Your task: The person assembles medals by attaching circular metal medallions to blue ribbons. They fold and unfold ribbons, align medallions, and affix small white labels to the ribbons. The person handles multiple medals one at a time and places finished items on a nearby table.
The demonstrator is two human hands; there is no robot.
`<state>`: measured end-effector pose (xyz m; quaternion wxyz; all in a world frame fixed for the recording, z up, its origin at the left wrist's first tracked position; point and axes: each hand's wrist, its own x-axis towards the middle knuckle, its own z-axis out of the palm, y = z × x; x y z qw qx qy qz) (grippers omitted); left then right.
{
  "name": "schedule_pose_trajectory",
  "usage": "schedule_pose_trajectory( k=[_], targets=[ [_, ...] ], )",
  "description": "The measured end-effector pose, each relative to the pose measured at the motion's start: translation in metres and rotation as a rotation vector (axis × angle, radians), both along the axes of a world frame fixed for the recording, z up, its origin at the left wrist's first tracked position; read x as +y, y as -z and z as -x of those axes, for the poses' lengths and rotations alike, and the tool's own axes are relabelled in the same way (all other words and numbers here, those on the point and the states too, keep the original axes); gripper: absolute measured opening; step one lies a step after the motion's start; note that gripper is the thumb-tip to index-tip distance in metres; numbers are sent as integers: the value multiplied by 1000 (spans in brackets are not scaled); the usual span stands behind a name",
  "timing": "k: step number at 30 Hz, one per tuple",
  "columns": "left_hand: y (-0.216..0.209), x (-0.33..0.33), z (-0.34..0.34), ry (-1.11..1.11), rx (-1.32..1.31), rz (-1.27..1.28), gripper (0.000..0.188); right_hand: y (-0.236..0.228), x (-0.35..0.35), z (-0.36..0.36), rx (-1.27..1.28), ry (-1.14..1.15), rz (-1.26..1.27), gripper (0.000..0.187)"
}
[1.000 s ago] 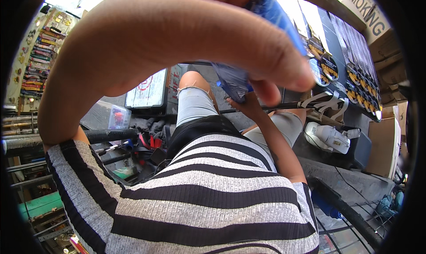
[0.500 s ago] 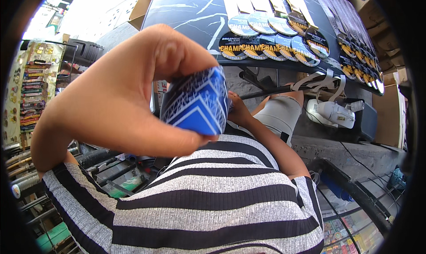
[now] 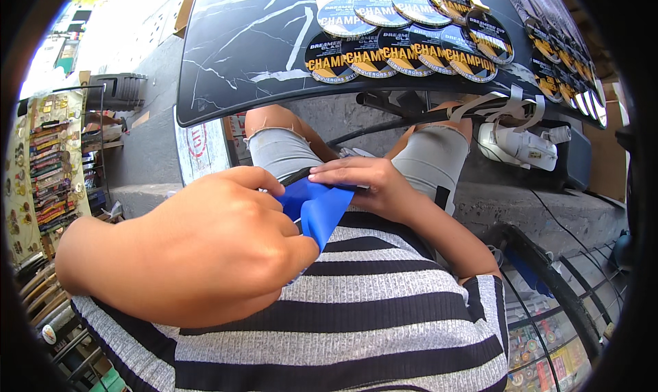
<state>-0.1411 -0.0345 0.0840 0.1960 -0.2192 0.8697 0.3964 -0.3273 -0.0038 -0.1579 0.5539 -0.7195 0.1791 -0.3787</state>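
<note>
In hand: working a blue ribbon [image 3: 322, 214], held mid-view above the lap, with a fold or twist in it; left hand [image 3: 223, 248] at its 8–9 o'clock — fingers clamped on the ribbon's near side; right hand [image 3: 384, 186] at its 2 o'clock, fingers together and laid over the far edge; thumb hidden — can't tell if it pinches; I'd judge the next move calls for steady tension from both hands; slack could let the twist run; left hand blocks view of the near end; around: dark marbled counter [image 3: 240, 59] at 12; round medals [image 3: 415, 49] on it at 1; white machine [image 3: 517, 147] at 2–3; printed box [image 3: 203, 145] at 10.
</note>
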Motion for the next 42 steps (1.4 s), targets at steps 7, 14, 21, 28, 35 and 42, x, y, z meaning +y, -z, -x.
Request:
schedule_pose_trajectory(
  k=[7, 14, 21, 28, 35, 42],
  targets=[
    [1, 5, 2, 115, -166, 70, 21, -23, 3, -6, -116, -66, -23, 41],
    [0, 8, -2, 98, -198, 140, 25, -42, 1, -32, -359, 160, 93, 57],
    [-3, 10, -14, -61, -224, 162, 33, -52, -2, -26, -258, 21, 259, 25],
    [-3, 13, -29, -275, -7, 246, 51, -72, -9, -30, -227, -156, -93, 32],
    [3, 17, -41, -304, 210, 187, 46, -91, -9, -27, 2, -197, -287, 32],
    [21, 11, -50, -249, 336, 268, 36, -96, -11, -23, -127, -379, -536, 18]
  ],
)
